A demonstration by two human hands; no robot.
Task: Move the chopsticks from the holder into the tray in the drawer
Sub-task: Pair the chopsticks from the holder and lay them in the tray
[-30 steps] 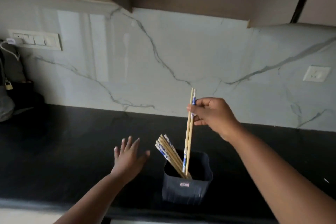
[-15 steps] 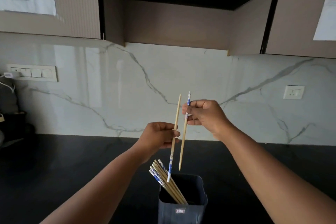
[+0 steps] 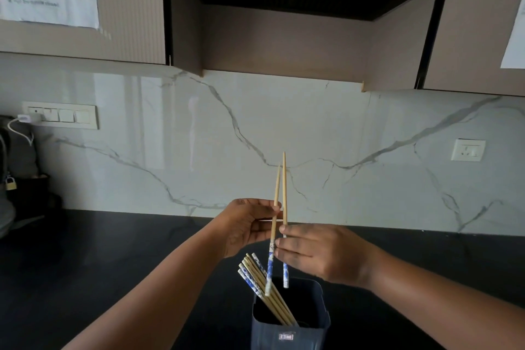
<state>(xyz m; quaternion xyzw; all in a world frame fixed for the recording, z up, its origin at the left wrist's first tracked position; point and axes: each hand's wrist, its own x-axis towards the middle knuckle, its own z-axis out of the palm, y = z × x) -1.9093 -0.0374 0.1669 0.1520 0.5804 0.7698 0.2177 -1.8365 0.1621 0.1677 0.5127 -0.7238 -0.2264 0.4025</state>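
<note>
Squaring up the pair above the holder is the step judged in hand: one stick is pinched in the left hand, the other between the fingertips of the right hand. Blue ends should be levelled and both sticks gathered into one grip; the remaining chopsticks lean in the holder, and no drawer or tray is seen

Two upright chopsticks above the holder of leaning chopsticks.
</note>
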